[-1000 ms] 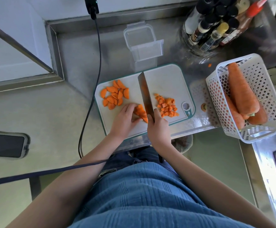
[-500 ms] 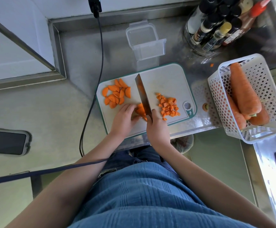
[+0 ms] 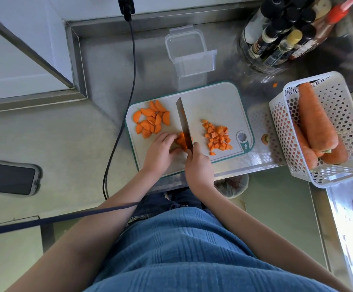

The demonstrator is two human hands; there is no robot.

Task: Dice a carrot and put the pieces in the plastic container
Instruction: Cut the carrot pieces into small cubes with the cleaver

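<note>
A white cutting board (image 3: 213, 102) lies on the steel counter. Half-moon carrot slices (image 3: 151, 121) are piled at its left, diced carrot pieces (image 3: 217, 138) at its right. My right hand (image 3: 197, 165) grips the handle of a cleaver (image 3: 183, 121), whose blade is down on a small stack of carrot slices (image 3: 180, 141). My left hand (image 3: 160, 152) holds that stack with curled fingers, just left of the blade. The clear plastic container (image 3: 189, 51) stands open and empty behind the board.
A white perforated basket (image 3: 339, 131) with whole carrots sits at the right. Sauce bottles (image 3: 287, 28) crowd the back right. A black cable (image 3: 129, 81) runs down left of the board. A phone (image 3: 7, 178) lies at far left. A carrot end (image 3: 265, 138) rests right of the board.
The cleaver has shifted slightly left into the held stack, its blade turned more edge-on. My left hand has drawn back a little along the carrot slices.
</note>
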